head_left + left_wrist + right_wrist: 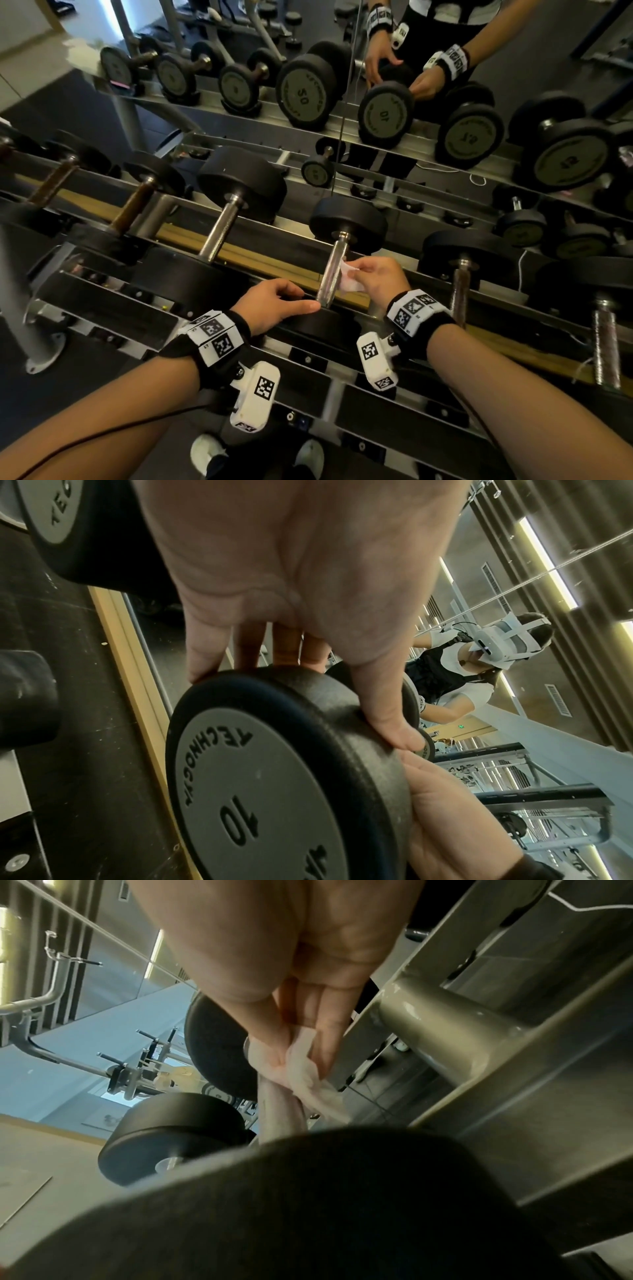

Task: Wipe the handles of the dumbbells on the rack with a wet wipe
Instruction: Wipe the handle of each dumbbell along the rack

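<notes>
Dumbbell: the dumbbell (337, 260) marked 10 sits on the rack (144, 301), in the middle of the row. It is the landmark for everything below.
Handle: the shiny metal handle (330, 274) runs between the two black ends of the dumbbell.
Near end: the near weight (274, 791) is the round black end closest to the person. Its grey face shows the number 10.
Far end: the far weight (347, 219) is the black end at the other side of the handle, next to the mirror (445, 68).
Left hand: the left hand (274, 303) holds the near weight of the dumbbell. Its fingers (205, 653) curl over the top edge and the thumb presses on the side.
Right hand: the right hand (380, 277) is just to the right of the handle. Its thumb and fingers pinch the wet wipe.
Wet wipe: the wet wipe (349, 281) is white and scrunched up. It touches the right side of the handle, about halfway along.
Other dumbbells: more dumbbells (226, 219) sit on the same rack, to the left and to the right of the dumbbell.
Mirror: behind the dumbbell, it shows the weights and both hands again.
</notes>
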A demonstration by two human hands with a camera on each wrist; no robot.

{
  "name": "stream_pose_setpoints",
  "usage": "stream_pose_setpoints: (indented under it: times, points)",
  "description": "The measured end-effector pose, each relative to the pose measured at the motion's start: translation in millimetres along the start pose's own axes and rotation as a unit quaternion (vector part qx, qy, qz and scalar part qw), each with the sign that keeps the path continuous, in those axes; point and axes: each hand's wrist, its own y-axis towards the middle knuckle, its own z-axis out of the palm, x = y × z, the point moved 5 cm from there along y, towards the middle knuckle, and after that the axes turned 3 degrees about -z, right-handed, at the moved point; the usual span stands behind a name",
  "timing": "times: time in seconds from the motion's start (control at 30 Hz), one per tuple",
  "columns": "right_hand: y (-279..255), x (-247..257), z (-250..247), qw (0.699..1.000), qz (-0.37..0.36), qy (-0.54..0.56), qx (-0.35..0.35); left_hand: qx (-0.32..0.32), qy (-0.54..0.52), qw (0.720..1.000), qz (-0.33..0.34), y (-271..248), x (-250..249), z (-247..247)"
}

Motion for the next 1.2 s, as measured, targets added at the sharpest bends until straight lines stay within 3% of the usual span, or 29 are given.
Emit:
stream_pose_setpoints:
  times: [0.13, 0.3, 0.47, 0.7, 0.97, 1.1, 1.2]
  points:
    - [7.4, 4.0, -11.0, 0.995, 0.007, 0.034, -0.091, -0.004, 0.013, 1.000, -0.002, 1.3, -0.1, -0.6]
    - [-4.5, 0.1, 8.7, 0.998, -0.004, 0.043, -0.050, -0.011, 0.014, 1.000, 0.000, 3.1, 0.7, -0.6]
    - [-3.3, -2.8, 2.5, 0.997, 0.058, 0.037, 0.026, 0.008, 0.000, 1.000, 0.007, 2.9, -1.5, -0.2]
    - [3.3, 6.7, 1.2, 0.998, 0.045, 0.025, -0.042, 0.027, -0.018, 0.999, 0.006, 4.0, -0.9, 0.0]
    - [-27.1, 6.3, 9.0, 0.994, 0.006, -0.037, 0.100, 0.039, -0.030, 0.999, 0.019, 2.8, -3.4, 0.1]
    - [-12.2, 9.5, -10.7, 1.000, 0.002, 0.024, -0.008, 0.034, -0.034, 0.999, 0.023, -0.3, -4.8, 0.5]
    - [-21.6, 9.1, 6.2, 0.999, -0.025, 0.045, -0.001, 0.027, -0.027, 0.999, 0.025, -1.9, -5.6, 1.1]
